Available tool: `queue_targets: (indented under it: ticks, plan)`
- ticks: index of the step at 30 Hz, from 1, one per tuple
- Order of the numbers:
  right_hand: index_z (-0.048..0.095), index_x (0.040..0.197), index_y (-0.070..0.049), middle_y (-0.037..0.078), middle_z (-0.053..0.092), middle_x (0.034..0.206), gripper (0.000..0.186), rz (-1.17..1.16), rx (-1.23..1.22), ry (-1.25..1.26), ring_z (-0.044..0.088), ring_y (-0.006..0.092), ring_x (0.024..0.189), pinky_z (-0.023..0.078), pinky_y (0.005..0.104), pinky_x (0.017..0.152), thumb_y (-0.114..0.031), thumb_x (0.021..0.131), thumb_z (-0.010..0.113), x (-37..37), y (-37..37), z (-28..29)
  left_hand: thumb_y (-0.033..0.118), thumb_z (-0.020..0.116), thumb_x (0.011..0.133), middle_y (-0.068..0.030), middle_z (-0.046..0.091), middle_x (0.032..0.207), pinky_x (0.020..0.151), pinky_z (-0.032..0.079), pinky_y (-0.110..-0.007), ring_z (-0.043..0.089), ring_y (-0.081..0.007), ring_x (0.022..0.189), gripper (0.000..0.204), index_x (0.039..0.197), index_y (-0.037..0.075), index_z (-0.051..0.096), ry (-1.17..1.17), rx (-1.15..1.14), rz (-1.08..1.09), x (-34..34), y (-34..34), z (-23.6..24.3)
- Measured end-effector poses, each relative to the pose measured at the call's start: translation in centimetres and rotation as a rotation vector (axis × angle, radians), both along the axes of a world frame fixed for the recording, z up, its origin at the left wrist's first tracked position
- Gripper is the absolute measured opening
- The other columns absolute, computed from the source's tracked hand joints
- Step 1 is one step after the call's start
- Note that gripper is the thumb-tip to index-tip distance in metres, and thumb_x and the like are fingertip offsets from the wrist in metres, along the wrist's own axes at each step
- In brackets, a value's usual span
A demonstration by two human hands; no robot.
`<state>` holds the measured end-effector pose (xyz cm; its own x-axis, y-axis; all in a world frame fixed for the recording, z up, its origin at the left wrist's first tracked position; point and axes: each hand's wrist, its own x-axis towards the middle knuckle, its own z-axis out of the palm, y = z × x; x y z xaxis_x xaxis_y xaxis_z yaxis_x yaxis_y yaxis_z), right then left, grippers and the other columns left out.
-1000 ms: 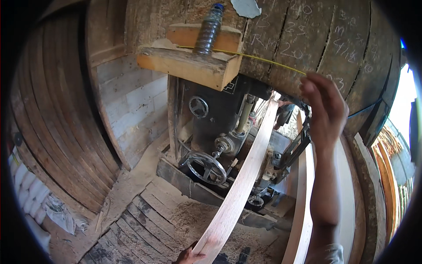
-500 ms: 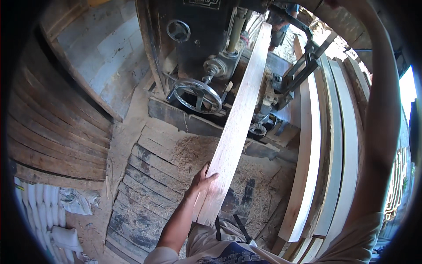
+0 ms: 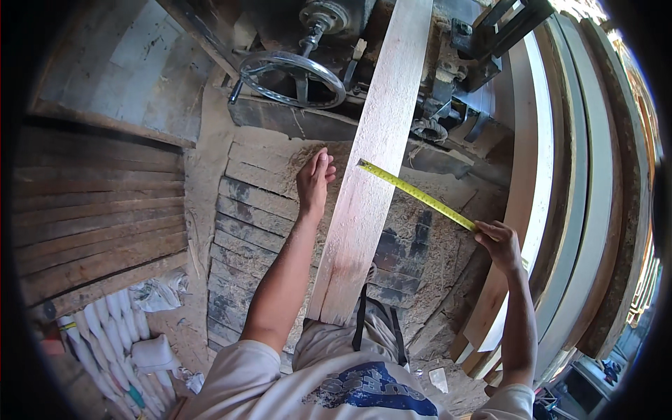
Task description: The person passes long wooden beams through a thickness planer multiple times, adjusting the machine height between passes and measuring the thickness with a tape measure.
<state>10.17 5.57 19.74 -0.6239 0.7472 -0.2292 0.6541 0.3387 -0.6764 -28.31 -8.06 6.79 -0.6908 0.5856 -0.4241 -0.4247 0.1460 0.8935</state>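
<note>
A long pale board [image 3: 364, 182] runs from the machine down to my lap. A yellow tape measure [image 3: 416, 192] lies slantwise with its metal end on the board. My right hand [image 3: 498, 241] grips the tape beyond the board's right edge. My left hand [image 3: 315, 178] is beside the board's left edge, below the tape's end, fingers curled with nothing visible in them.
The machine has a chrome handwheel [image 3: 290, 105] and a black metal bracket [image 3: 497, 35]. Long timbers [image 3: 588, 175] stand along the right. Dark plank boards [image 3: 98, 210] are at the left, above white sacks [image 3: 150, 353]. Sawdust covers the slatted floor [image 3: 259, 196].
My right hand has come down from overhead with the tape, now across the board. My left hand has released the board and moved upward. The view has tilted down toward my body.
</note>
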Motion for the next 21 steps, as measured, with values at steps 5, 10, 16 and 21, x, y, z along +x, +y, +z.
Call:
queue_targets:
  ticks: [5,10,16,21]
  plan:
    - [0.071,0.110,-0.007,0.007,0.058,0.074,0.034,0.147,0.079,0.033,0.056,0.0189,0.065,0.044,0.0326,0.061,-0.008,0.077,0.076,-2.3,5.3,-5.0,0.025,0.070,0.089,-0.0028,0.070,0.090,0.073,0.048,-0.021,0.060,-0.0066,0.080,0.029,0.106,0.001,0.071,0.291,-0.048,-0.100,0.7,1.7,-2.4]
    - [0.071,0.110,-0.008,0.009,0.059,0.076,0.031,0.198,0.059,-0.066,0.057,0.0208,0.067,0.046,0.0347,0.063,-0.010,0.080,0.074,-3.3,8.2,-6.7,0.026,0.067,0.091,-0.0014,0.069,0.075,0.065,0.046,-0.023,0.054,-0.0055,0.069,0.030,0.094,-0.003,0.072,0.493,-0.311,-0.128,1.3,2.6,-1.5]
    - [0.071,0.109,-0.008,0.007,0.058,0.073,0.030,0.155,0.043,0.052,0.055,0.0179,0.063,0.044,0.0330,0.058,-0.009,0.079,0.075,-3.5,7.9,-8.9,0.018,0.067,0.091,-0.0090,0.071,0.074,0.062,0.050,-0.027,0.063,-0.0089,0.066,0.023,0.097,-0.004,0.071,0.661,-0.268,-0.062,2.5,3.3,0.3]
    - [0.072,0.108,-0.008,0.007,0.061,0.075,0.027,0.134,0.009,0.032,0.059,0.0184,0.066,0.046,0.0321,0.059,-0.008,0.081,0.073,-3.1,7.8,-9.3,0.015,0.070,0.087,-0.0136,0.072,0.089,0.068,0.052,-0.028,0.068,-0.0163,0.075,0.024,0.101,-0.004,0.071,0.724,-0.368,-0.164,1.9,3.2,0.3]
